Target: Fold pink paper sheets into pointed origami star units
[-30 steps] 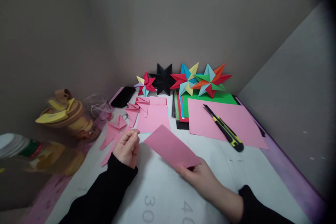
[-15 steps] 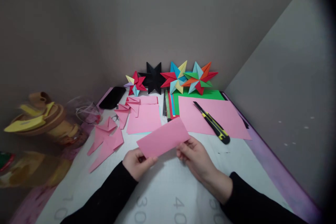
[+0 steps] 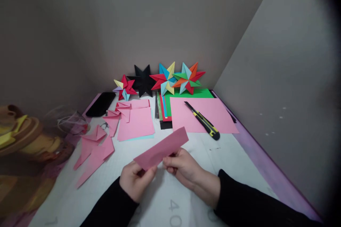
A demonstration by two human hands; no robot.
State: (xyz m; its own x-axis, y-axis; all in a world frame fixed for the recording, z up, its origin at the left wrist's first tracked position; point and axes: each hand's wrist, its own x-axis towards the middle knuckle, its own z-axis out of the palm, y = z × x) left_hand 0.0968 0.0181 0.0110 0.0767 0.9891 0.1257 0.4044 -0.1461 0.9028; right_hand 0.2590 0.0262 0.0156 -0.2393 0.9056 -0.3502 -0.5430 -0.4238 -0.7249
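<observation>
A pink paper rectangle [image 3: 162,147] is held tilted above the white mat, its right end higher than its left. My left hand [image 3: 137,180] pinches its lower left corner, thumb on the near face. On the lower right edge, my right hand [image 3: 183,166] grips it between thumb and curled fingers. Folded pink paper pieces [image 3: 97,161] lie to the left of my hands. Beyond them rests a stack of pink square sheets [image 3: 136,124]. A yellow and black utility knife [image 3: 204,120] lies on a large pink sheet [image 3: 183,117] at the right.
Several folded paper stars [image 3: 144,81] lean against the back wall. A black phone [image 3: 101,104] lies at the back left. Green sheets [image 3: 197,93] sit under the stars. A brown pot-like object [image 3: 34,131] stands beyond the left edge of the white mat [image 3: 223,177].
My hands have come slightly lower and left in view with the pink paper, which now tilts to show a narrower face. The whole view has shifted, with the background moving left.
</observation>
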